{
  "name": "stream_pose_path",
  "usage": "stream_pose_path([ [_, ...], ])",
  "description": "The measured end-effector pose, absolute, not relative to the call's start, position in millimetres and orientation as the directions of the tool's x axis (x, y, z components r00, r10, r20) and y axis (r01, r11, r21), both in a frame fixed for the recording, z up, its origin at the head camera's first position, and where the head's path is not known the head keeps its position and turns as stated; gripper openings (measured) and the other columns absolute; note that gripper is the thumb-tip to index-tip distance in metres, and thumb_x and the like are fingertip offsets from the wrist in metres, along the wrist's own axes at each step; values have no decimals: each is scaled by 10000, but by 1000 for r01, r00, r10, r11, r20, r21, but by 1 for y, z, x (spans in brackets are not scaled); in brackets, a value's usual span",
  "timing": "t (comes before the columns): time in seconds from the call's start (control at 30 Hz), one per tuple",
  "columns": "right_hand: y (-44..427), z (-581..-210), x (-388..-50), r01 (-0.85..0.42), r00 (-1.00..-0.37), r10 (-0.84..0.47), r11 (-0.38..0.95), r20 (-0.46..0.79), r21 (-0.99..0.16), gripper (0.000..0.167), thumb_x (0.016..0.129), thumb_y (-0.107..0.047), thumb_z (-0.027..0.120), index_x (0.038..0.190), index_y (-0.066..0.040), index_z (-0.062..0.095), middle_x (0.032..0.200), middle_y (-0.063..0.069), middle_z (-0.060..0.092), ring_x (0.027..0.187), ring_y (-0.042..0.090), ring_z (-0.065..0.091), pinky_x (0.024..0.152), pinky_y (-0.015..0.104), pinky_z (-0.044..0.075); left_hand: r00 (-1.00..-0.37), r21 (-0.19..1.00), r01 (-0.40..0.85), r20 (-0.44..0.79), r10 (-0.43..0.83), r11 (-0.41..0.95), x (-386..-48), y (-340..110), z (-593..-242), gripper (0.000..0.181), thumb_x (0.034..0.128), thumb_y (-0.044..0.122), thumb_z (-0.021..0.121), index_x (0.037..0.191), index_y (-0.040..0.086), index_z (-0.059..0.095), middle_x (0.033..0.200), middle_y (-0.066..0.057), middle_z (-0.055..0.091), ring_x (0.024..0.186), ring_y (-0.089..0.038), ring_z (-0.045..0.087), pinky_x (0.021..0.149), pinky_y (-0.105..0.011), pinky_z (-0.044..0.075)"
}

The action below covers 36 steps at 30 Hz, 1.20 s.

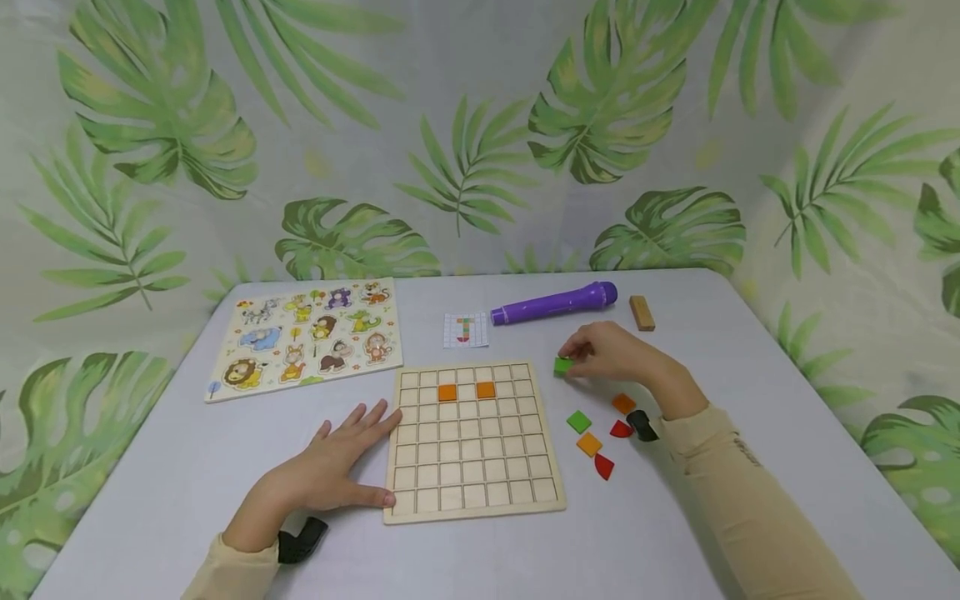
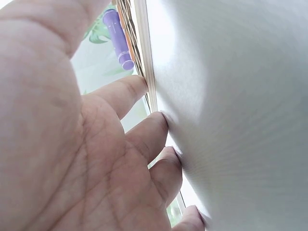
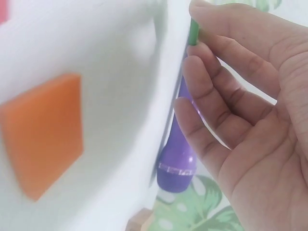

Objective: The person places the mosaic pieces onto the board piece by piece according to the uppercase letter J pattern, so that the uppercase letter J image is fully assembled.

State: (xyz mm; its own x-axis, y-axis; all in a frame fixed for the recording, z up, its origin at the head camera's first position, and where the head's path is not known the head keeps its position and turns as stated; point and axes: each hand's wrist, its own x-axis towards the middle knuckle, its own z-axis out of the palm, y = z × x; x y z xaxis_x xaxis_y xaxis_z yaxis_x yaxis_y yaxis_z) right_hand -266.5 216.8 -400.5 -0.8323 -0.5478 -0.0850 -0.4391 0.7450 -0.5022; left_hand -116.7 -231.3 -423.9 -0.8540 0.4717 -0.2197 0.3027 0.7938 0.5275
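A wooden grid board [image 1: 448, 476] lies in the middle of the table, with two orange square tiles [image 1: 447, 392] in its second row from the top. Spread fingers of my left hand [image 1: 322, 471] touch the board's left edge; the left wrist view shows fingertips against its side. My right hand [image 1: 611, 358] pinches a green square tile [image 1: 562, 366] between thumb and fingers, right of the board's upper corner. Below that hand lie another green tile [image 1: 579, 422], a light orange tile [image 1: 588, 444], a darker orange tile [image 1: 623, 404] and two red quarter-round pieces [image 1: 603, 467].
A small printed pattern card [image 1: 466, 330] lies behind the board. A purple toy microphone [image 1: 555, 303] and a wooden block [image 1: 642, 313] are at the back right. An animal puzzle board [image 1: 307, 337] occupies the back left. Leaf-printed cloth [image 1: 480, 167] hangs behind the table.
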Motion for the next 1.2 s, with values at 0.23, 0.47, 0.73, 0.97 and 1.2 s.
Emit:
stream_pose_path([
  [0.23,202,-397,-270,-467,-813,-578,725,-78,-506,252,925,-144,829,1156,-44,814,1044,57,785,930,149,671,858,335,568,-855,532,300,-219,471,792,-117,-232,-424,1131,833,623,845,1724,228,272,1815,-131,147,1664,-500,82,1229,-843,17],
  [0.47,186,-394,-270,-481,-799,-596,712,-77,-511,244,928,-146,822,1156,-58,814,1036,45,773,948,155,670,896,343,578,-853,528,312,-211,478,790,-117,-231,-424,1127,837,616,846,1722,209,279,1809,-155,160,1656,-518,97,1217,-857,38],
  [0.73,167,-395,-271,-491,-784,-616,689,-75,-533,234,927,-162,833,1141,-69,818,1043,46,768,954,152,675,870,313,573,-855,533,299,-219,470,792,-117,-231,-424,1128,832,613,852,1722,222,279,1812,-142,156,1661,-509,87,1222,-851,31],
  [0.97,148,-395,-270,-502,-763,-641,674,-89,-542,239,930,-184,844,1140,-72,819,1036,39,760,954,138,670,888,313,581,-855,538,296,-219,470,790,-117,-232,-425,1129,828,621,851,1722,231,281,1813,-137,158,1663,-505,86,1222,-851,29],
  [1.2,131,-396,-269,-520,-739,-665,664,-106,-536,241,941,-172,836,1157,-66,815,1029,31,757,932,121,654,881,286,576,-855,539,301,-213,473,787,-117,-232,-424,1127,828,623,849,1721,228,286,1813,-136,159,1663,-503,89,1224,-849,23],
])
